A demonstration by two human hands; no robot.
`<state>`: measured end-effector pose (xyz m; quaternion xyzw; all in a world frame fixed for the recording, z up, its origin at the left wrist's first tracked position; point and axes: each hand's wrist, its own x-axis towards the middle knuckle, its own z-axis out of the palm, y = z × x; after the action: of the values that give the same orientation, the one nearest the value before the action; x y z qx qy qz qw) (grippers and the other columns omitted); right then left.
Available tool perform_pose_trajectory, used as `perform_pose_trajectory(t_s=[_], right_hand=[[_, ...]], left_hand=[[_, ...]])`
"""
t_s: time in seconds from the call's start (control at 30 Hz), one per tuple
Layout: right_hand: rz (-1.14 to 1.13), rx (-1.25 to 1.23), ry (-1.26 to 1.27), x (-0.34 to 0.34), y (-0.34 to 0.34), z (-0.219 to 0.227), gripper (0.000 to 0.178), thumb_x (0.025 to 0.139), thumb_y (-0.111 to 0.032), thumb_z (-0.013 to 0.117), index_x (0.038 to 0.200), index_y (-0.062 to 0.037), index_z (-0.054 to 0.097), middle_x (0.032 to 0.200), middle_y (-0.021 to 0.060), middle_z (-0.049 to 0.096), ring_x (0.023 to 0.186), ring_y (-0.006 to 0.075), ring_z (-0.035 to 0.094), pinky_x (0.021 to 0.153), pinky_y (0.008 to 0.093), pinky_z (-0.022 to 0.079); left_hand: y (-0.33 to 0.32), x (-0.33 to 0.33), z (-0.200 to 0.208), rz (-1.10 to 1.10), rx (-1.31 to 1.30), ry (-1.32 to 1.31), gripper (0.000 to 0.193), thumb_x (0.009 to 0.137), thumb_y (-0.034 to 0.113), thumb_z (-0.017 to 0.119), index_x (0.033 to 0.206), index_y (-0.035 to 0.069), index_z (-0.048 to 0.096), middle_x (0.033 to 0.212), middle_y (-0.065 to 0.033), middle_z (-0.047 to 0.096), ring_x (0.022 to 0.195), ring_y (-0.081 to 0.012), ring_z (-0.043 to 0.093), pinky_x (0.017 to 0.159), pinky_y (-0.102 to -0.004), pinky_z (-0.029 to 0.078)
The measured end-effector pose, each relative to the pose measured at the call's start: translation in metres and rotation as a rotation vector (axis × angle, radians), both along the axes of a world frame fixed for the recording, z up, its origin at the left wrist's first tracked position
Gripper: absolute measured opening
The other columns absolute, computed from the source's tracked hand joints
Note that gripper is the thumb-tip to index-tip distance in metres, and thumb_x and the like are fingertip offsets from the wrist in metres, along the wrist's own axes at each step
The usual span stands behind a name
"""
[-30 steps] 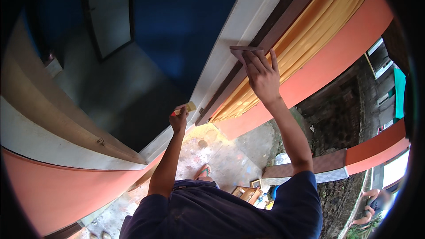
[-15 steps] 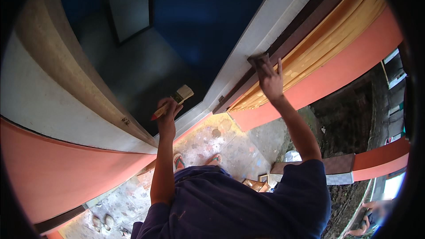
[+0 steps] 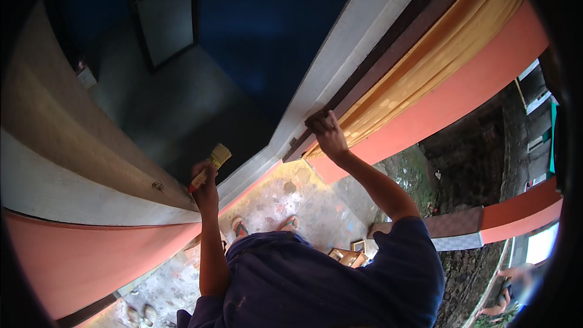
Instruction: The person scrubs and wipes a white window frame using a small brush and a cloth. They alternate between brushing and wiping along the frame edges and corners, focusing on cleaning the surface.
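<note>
My left hand (image 3: pixel 205 182) is closed around the handle of a paintbrush (image 3: pixel 218 155), whose wide pale bristles point up and to the right. The red handle end sticks out at the lower left of the fist. My right hand (image 3: pixel 329 135) presses a small dark brown piece, which looks like folded sandpaper (image 3: pixel 314 117), onto the door frame. Bent fingers hide part of the piece. Under it runs the frame's dark brown strip (image 3: pixel 370 80), with a white strip (image 3: pixel 340 42) alongside.
A yellow curtain (image 3: pixel 419 67) hangs beside the frame, next to a pink wall (image 3: pixel 467 54). The doorway opens on a dark room with a blue wall (image 3: pixel 255 30). Below are my sandalled feet on a paint-spotted floor (image 3: pixel 310 191). Wooden frames (image 3: pixel 349 257) lie at my right; a person (image 3: pixel 507 288) is outside.
My right hand has slid down along the door frame, toward me and to the left, with the piece. The paintbrush in my left hand sits lower and further left; the whole view has shifted slightly.
</note>
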<state>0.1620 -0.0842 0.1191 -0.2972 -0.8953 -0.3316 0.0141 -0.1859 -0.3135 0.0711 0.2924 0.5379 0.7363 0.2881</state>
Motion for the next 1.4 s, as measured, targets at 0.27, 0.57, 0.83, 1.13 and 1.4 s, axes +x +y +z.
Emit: perform_pose_trajectory(t_s=[0.27, 0.57, 0.83, 1.13, 1.4], right_hand=[[-0.036, -0.032, 0.330, -0.034, -0.007, 0.115, 0.036, 0.090, -0.015, 0.057, 0.121, -0.0146, 0.076, 0.117, 0.0002, 0.069, 0.131, 0.0171, 0.057, 0.130, 0.0562, 0.016], [-0.083, -0.129, -0.010, -0.019, 0.008, -0.023, 0.036, 0.091, -0.018, 0.058, 0.123, -0.0191, 0.075, 0.119, 0.0020, 0.070, 0.130, 0.0189, 0.057, 0.131, 0.0539, 0.014], [-0.072, -0.034, -0.073, -0.011, -0.003, -0.045, 0.038, 0.091, -0.020, 0.058, 0.125, -0.0183, 0.074, 0.129, 0.0029, 0.069, 0.137, 0.0223, 0.053, 0.130, 0.0501, 0.019], [-0.032, 0.105, 0.301, -0.022, 0.008, 0.059, 0.041, 0.086, -0.012, 0.058, 0.124, -0.0142, 0.074, 0.143, 0.0038, 0.062, 0.147, 0.0188, 0.044, 0.128, 0.0536, 0.022], [-0.097, -0.029, 0.035, -0.026, -0.017, 0.022, 0.044, 0.093, -0.019, 0.060, 0.136, -0.0195, 0.069, 0.142, 0.0009, 0.062, 0.142, 0.0201, 0.050, 0.130, 0.0514, 0.021]], left_hand=[[-0.021, -0.002, -0.013, 0.157, -0.059, 0.217, 0.013, 0.106, 0.015, 0.062, 0.111, 0.003, 0.064, 0.104, -0.0056, 0.066, 0.097, -0.0140, 0.063, 0.087, -0.0300, 0.050], [-0.013, -0.004, -0.022, 0.141, -0.053, 0.322, 0.010, 0.104, 0.010, 0.063, 0.110, 0.003, 0.066, 0.105, -0.0083, 0.068, 0.096, -0.0177, 0.065, 0.087, -0.0318, 0.050], [-0.012, 0.000, -0.021, 0.109, -0.056, 0.338, 0.010, 0.103, 0.010, 0.063, 0.108, 0.002, 0.067, 0.102, -0.0080, 0.067, 0.097, -0.0181, 0.064, 0.087, -0.0318, 0.050], [-0.020, -0.001, -0.017, 0.116, -0.103, 0.322, 0.013, 0.104, 0.013, 0.063, 0.107, 0.001, 0.067, 0.100, -0.0075, 0.069, 0.092, -0.0159, 0.064, 0.084, -0.0304, 0.051], [-0.019, -0.007, -0.017, 0.101, -0.142, 0.353, 0.018, 0.107, 0.017, 0.061, 0.110, 0.000, 0.066, 0.101, -0.0086, 0.068, 0.094, -0.0156, 0.064, 0.086, -0.0313, 0.051]])
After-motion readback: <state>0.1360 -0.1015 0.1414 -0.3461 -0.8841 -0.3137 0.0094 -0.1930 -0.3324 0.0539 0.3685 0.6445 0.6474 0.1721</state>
